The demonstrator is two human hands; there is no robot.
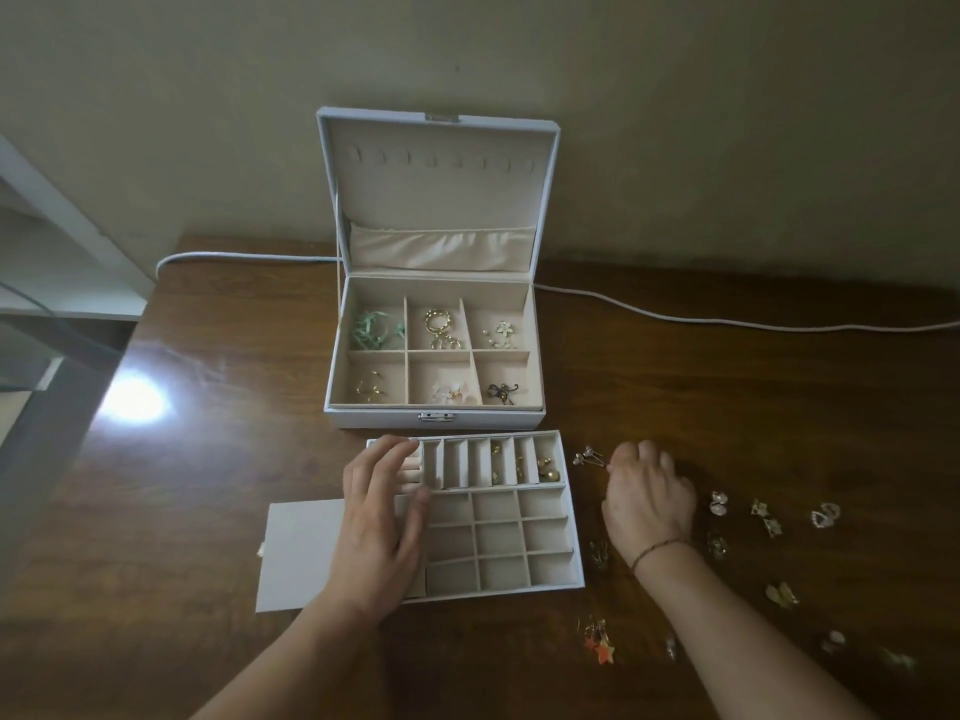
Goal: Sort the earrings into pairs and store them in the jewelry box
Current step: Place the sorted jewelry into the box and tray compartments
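Observation:
A white jewelry box (436,415) stands open at the back of the wooden table, with earrings in its six compartments. In front of it lies a removable tray (519,589) with narrow slots and square cells; gold earrings (545,467) lie in the right slots. My left hand (382,517) rests flat on the tray's left side, fingers straight. My right hand (649,498) is curled just right of the tray and pinches a pair of pin-style earrings (589,456). Several loose earrings, among them white ones (718,503) and orange star ones (600,644), lie on the table to the right.
A white cable (727,320) runs along the table's back edge by the wall. A flat white panel (296,553) sticks out left of the tray. A bright light reflection (135,400) marks the table's left side, near its left edge.

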